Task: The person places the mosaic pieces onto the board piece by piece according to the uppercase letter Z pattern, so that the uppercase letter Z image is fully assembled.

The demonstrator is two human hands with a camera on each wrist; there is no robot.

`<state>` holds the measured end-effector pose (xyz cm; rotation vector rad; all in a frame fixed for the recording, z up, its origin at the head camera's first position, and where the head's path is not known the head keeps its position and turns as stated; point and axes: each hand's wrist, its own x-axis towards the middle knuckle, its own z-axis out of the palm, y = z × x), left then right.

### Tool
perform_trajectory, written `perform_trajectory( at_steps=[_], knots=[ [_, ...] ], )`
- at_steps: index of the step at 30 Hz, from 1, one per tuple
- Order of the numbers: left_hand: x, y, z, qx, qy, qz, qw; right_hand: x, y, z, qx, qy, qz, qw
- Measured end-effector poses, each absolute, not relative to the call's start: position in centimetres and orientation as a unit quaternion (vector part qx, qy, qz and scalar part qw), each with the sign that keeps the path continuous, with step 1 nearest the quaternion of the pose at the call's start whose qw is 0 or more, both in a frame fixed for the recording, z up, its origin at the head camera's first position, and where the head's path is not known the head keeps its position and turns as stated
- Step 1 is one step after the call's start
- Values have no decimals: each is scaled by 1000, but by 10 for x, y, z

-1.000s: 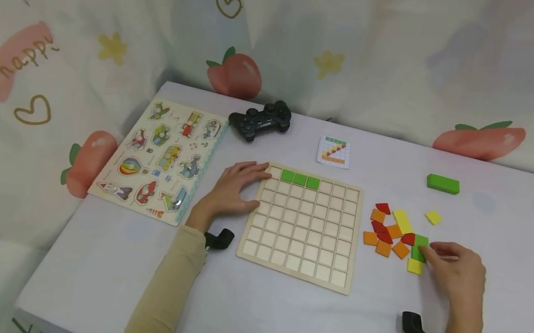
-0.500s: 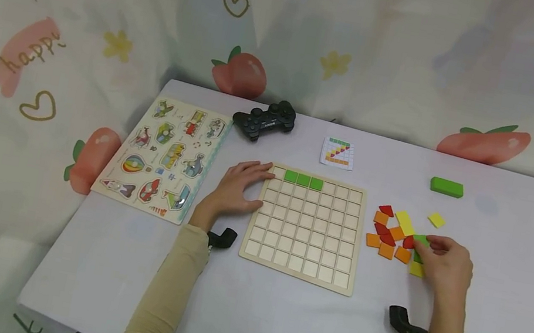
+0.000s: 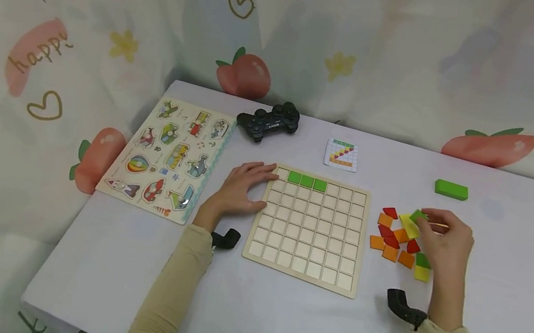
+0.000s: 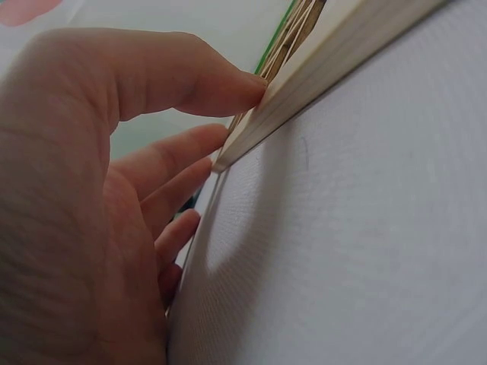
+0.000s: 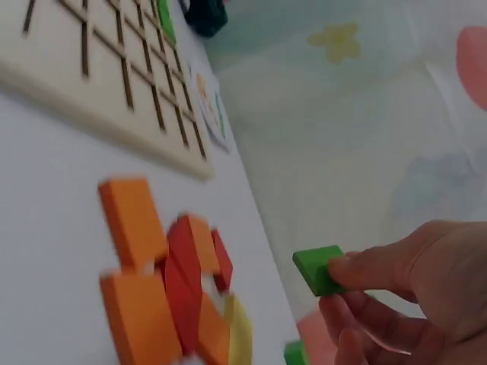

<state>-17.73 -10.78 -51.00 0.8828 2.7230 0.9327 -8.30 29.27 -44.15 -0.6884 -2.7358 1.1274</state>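
Note:
My right hand (image 3: 447,237) pinches a green square tile (image 5: 318,268) between thumb and fingers, raised over the loose tiles. Under it lie orange tiles (image 3: 390,253), red tiles (image 3: 386,231), a yellow tile (image 3: 409,226) and another green tile (image 3: 422,260). My left hand (image 3: 240,188) rests at the left edge of a wooden grid board (image 3: 309,230), thumb and fingertips touching its rim (image 4: 304,80). Three green tiles (image 3: 307,181) sit side by side in the board's far row, starting at the second cell from the left.
A pattern card (image 3: 342,155) lies behind the board. Left of it are a black game controller (image 3: 268,121) and a picture puzzle board (image 3: 166,158). A green block (image 3: 451,190) lies at the back right, and a patterned curtain (image 3: 394,52) hangs behind the table.
My right hand has picked up a green tile from the pile's right side and moved it up, away from me. The left hand stays at the board's edge.

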Motion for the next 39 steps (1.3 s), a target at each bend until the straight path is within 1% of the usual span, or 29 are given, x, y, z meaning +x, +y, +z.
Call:
perform_trajectory(
  at_steps=[3, 6, 9, 11, 14, 24, 29, 32, 35, 39],
  knots=[
    [-176, -108, -510, 287, 905, 307, 66, -106, 268, -443, -155, -901, 402, 55],
    [-176, -108, -510, 285, 906, 307, 67, -128, 241, -449, -67, -894, 442, 34],
    [-176, -108, -508, 289, 904, 309, 68, -145, 222, -458, 19, -894, 448, 15],
    [-177, -106, -508, 293, 902, 310, 69, -151, 214, -464, 56, -896, 439, 10],
    [-177, -105, -509, 295, 903, 305, 69, -156, 206, -468, 76, -905, 418, 12],
    [-176, -106, -505, 289, 904, 305, 74, -157, 201, -468, 82, -928, 363, 6],
    [-176, -106, -504, 288, 906, 299, 79, -145, 211, -456, 56, -927, 371, 13],
    [-177, -106, -504, 288, 907, 298, 74, -132, 228, -444, 29, -933, 360, 7],
    [-177, -105, -504, 289, 908, 295, 70, -114, 254, -437, -7, -938, 345, -16],
    [-175, -105, -503, 289, 909, 292, 74, -87, 295, -436, -57, -944, 322, -44]
  ],
)
